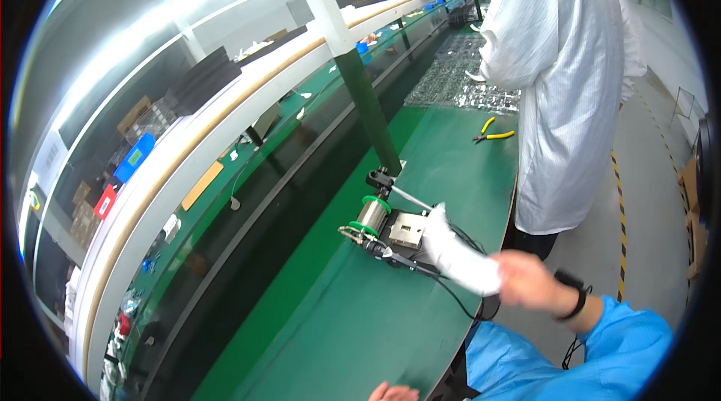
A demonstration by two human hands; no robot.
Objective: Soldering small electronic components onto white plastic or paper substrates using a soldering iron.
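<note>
My right hand [529,281] reaches in from the lower right, blurred by motion, and grips a white cloth-like wad [458,251] that lies against a small metal fixture [409,232] on the green bench mat [360,318]. A solder wire spool with green flanges [372,215] stands just left of the fixture, and black cables [451,288] trail from it toward me. I wear a blue sleeve and a black wristband [577,297]. Only the fingertips of my left hand [394,392] show at the bottom edge, resting near the bench edge and holding nothing that I can see.
A person in a white coat [559,78] stands at the bench on the right. Yellow-handled pliers [492,133] lie near them, beside trays of small metal parts [458,78]. A dark conveyor belt [248,251] and a green post [372,112] run along the left.
</note>
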